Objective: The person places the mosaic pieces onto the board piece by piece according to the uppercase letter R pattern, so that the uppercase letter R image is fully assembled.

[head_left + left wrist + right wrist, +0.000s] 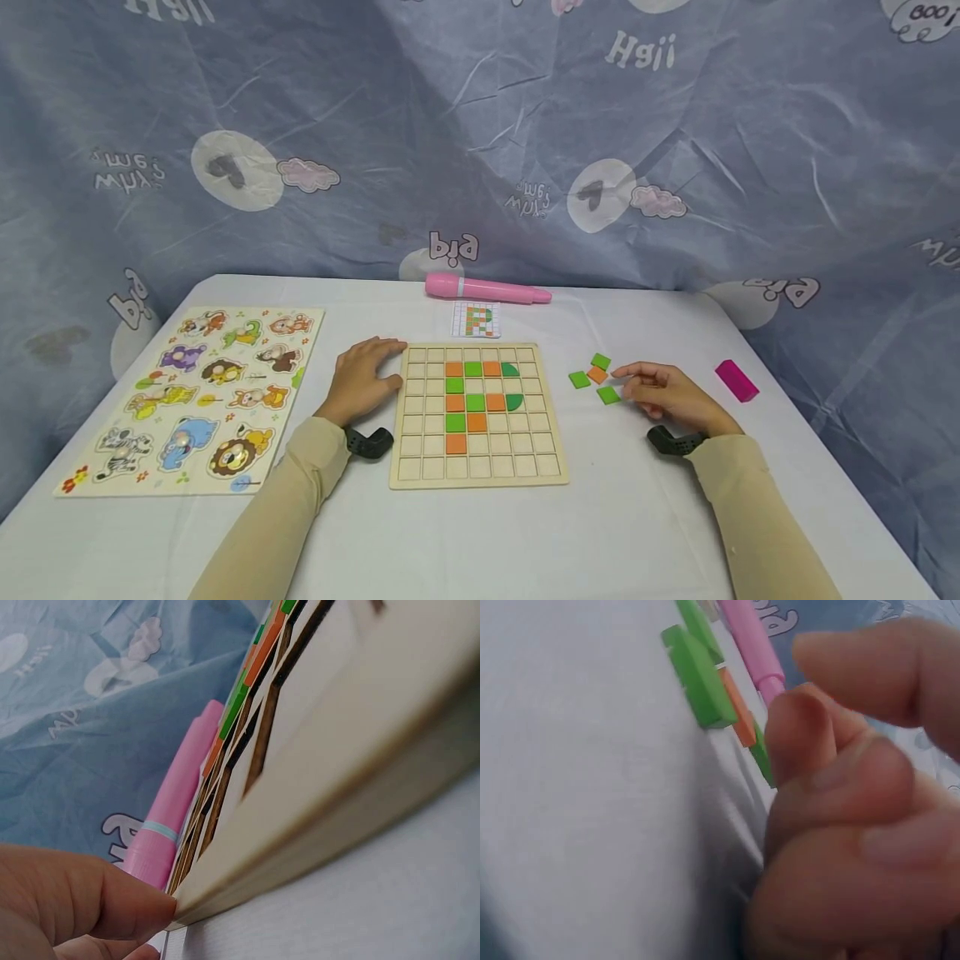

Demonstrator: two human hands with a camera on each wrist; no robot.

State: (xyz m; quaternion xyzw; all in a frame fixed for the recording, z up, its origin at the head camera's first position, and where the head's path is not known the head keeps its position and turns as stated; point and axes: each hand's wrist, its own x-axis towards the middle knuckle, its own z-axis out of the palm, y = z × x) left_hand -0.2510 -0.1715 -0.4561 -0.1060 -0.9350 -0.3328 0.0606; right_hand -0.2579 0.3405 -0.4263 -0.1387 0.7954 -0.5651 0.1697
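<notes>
A wooden grid board (532, 443) lies mid-table, with orange and green square tiles and two dark green rounded pieces (513, 402) set in its cells. My left hand (363, 379) rests at the board's upper left edge, its thumb (139, 907) against the rim and its fingers stretched forward. To the right of the board, my right hand (671, 396) is held over the cloth beside a small loose group: three green tiles (579, 380) and one orange tile (597, 375). Its index finger reaches out towards them, the other fingers are loosely bent, and nothing shows between them.
Behind the board lie a small pattern card (476, 320) and a pink pen-shaped object (487, 289). An animal puzzle board (198, 392) covers the left side. A magenta block (737, 381) sits at far right. A printed cloth (375, 108) hangs behind the table.
</notes>
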